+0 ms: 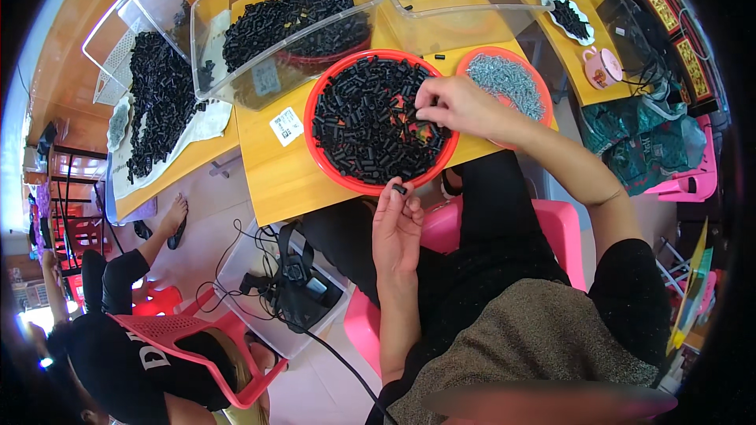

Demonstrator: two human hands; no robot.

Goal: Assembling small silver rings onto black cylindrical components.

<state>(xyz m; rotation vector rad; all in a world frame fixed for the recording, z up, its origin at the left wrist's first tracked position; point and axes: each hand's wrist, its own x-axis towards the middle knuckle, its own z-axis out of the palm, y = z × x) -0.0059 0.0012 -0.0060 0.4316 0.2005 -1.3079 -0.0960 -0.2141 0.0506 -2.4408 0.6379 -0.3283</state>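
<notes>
A round red basin [313,152] full of small black cylindrical pieces [362,122] sits on the yellow table in front of me. My left hand [398,228] is just below the basin's near rim, palm up, with a small black cylinder [399,189] pinched between thumb and fingertips. My right hand [450,102] reaches over the basin's right side, fingers closed together at the black pieces; whatever is between its fingertips is hidden. To the right of the basin is a smaller red dish [543,114] of silvery screw-like parts [506,85].
Clear plastic bins [268,71] with more black pieces stand behind the basin. A white paper label [286,126] lies to its left. At far left, black pieces [157,102] cover a cloth. A pink mug [602,68] stands right. Another person [130,362] sits lower left.
</notes>
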